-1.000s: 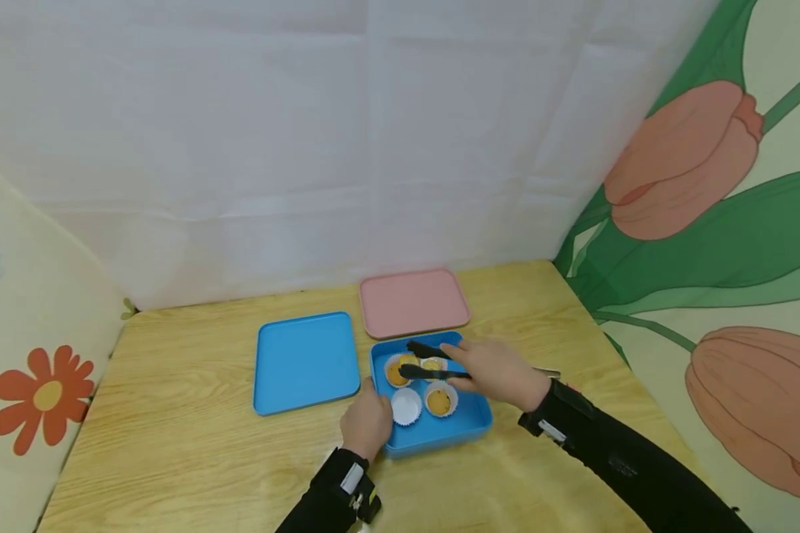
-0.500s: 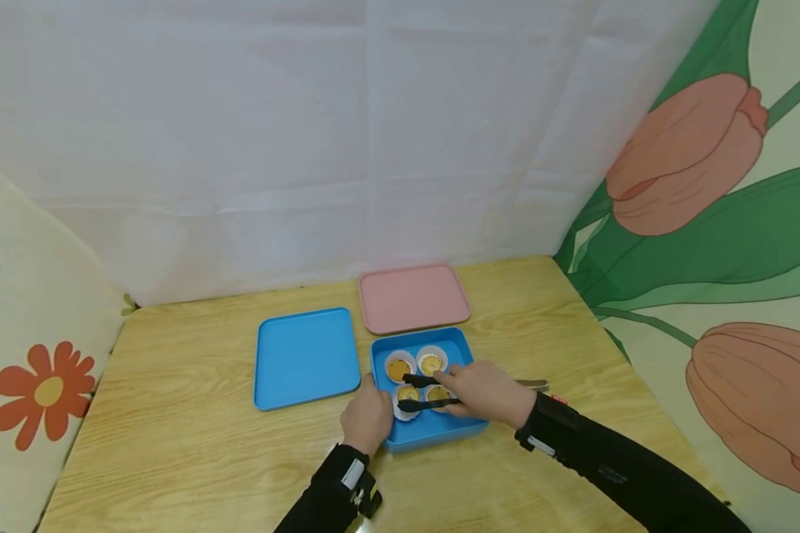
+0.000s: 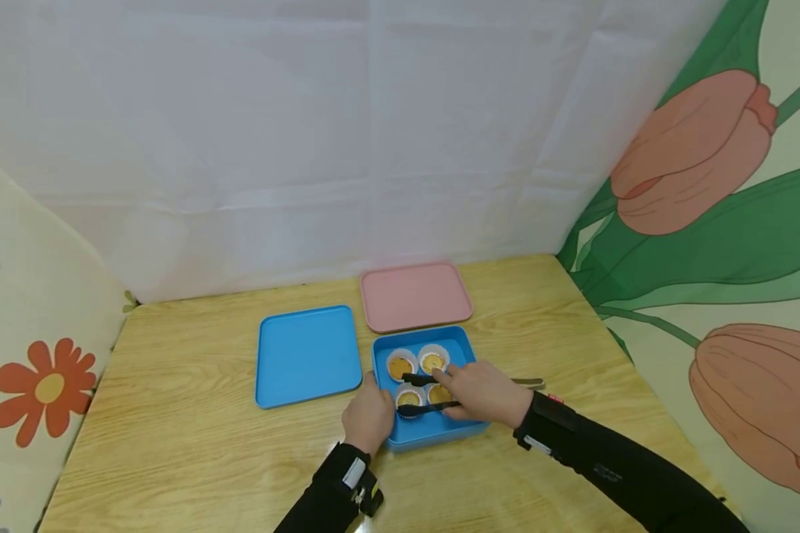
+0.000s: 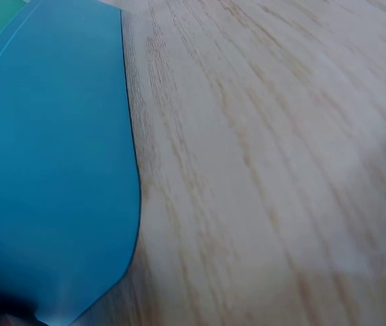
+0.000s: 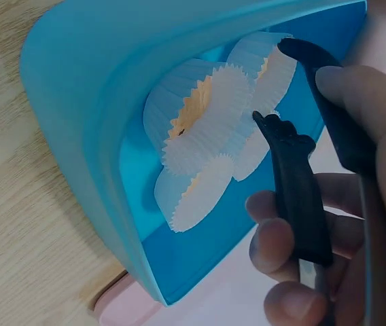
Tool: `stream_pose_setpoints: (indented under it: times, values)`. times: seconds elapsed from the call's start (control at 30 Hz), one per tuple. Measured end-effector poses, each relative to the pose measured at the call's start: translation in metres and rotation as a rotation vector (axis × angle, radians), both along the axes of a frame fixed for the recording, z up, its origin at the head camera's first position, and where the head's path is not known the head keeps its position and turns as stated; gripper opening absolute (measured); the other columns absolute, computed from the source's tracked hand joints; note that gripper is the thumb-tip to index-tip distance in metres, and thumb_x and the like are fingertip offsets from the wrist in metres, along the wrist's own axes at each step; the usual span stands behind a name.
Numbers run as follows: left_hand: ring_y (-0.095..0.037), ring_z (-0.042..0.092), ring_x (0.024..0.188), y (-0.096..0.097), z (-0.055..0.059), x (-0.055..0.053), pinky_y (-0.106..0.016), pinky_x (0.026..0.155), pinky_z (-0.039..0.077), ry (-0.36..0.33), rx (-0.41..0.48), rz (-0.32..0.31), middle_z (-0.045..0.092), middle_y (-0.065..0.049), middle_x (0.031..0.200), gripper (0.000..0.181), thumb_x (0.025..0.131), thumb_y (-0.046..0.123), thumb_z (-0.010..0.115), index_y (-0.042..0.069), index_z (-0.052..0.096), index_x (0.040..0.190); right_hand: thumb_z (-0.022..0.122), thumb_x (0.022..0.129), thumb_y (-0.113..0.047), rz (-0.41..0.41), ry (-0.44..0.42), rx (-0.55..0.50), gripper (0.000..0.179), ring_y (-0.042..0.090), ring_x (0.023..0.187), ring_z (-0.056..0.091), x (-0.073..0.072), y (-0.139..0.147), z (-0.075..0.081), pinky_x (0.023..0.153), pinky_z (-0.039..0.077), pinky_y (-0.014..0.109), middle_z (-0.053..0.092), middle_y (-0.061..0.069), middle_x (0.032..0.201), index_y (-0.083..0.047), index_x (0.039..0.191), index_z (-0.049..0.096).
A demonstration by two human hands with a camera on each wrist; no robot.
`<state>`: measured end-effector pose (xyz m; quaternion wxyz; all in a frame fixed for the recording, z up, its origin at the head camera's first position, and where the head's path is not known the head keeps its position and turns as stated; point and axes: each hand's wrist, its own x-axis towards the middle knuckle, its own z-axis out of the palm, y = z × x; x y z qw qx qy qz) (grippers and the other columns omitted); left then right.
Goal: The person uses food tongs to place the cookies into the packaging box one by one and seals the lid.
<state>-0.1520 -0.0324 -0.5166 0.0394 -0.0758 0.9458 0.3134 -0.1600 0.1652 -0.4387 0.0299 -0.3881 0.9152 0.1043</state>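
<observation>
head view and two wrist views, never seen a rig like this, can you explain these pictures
No robot here: a person works bare-handed. One camera sits on the head, looking forward and down; one on each wrist watches that hand's work. The right hand holds black-tipped tongs, tips apart, at a blue box with four small cakes in white paper cups. The left hand touches the box's side; its wrist picture shows mostly box wall and wood-grain tabletop. A blue tray lies left of the box, a pink tray behind.
</observation>
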Motion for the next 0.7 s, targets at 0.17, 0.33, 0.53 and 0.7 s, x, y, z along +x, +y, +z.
stream_pose_setpoints:
  times: [0.17,0.33,0.53,0.7]
  values:
    - [-0.021,0.056,0.056,0.001,0.001,-0.001,-0.034,0.046,0.037,0.008,-0.010,0.001,0.064,-0.016,0.077,0.044,0.090,0.019,0.043,-0.003,0.047,0.128,0.061,0.081,-0.051,0.007,0.018,-0.008,0.060,0.006,0.055,0.047,0.001,0.002,0.001,0.049,0.039,0.024,0.062,0.001,0.087,-0.011,0.126,0.057]
    - [-0.022,0.059,0.062,0.001,0.001,-0.002,-0.036,0.049,0.041,-0.003,-0.013,-0.005,0.067,-0.019,0.088,0.046,0.090,0.020,0.043,-0.004,0.045,0.130,0.062,0.081,-0.051,0.004,0.012,-0.034,0.060,0.006,0.056,0.047,0.002,0.003,0.002,0.048,0.039,0.023,0.063,0.001,0.087,-0.010,0.125,0.057]
    - [-0.028,0.064,0.073,0.000,-0.001,-0.001,-0.040,0.054,0.045,0.000,-0.013,-0.005,0.067,-0.021,0.101,0.047,0.091,0.020,0.043,-0.005,0.045,0.130,0.061,0.082,-0.048,-0.058,-0.044,-0.117,0.062,0.005,0.054,0.043,-0.001,0.009,0.005,0.049,0.038,0.021,0.065,0.003,0.092,-0.008,0.129,0.053]
    - [-0.033,0.065,0.079,-0.001,-0.003,0.000,-0.044,0.058,0.047,0.016,-0.010,0.002,0.066,-0.022,0.104,0.045,0.090,0.020,0.044,-0.005,0.046,0.128,0.062,0.083,-0.045,-0.157,-0.041,-0.248,0.065,0.009,0.061,0.052,-0.008,0.024,0.020,0.054,0.044,0.022,0.064,0.007,0.097,-0.006,0.133,0.049]
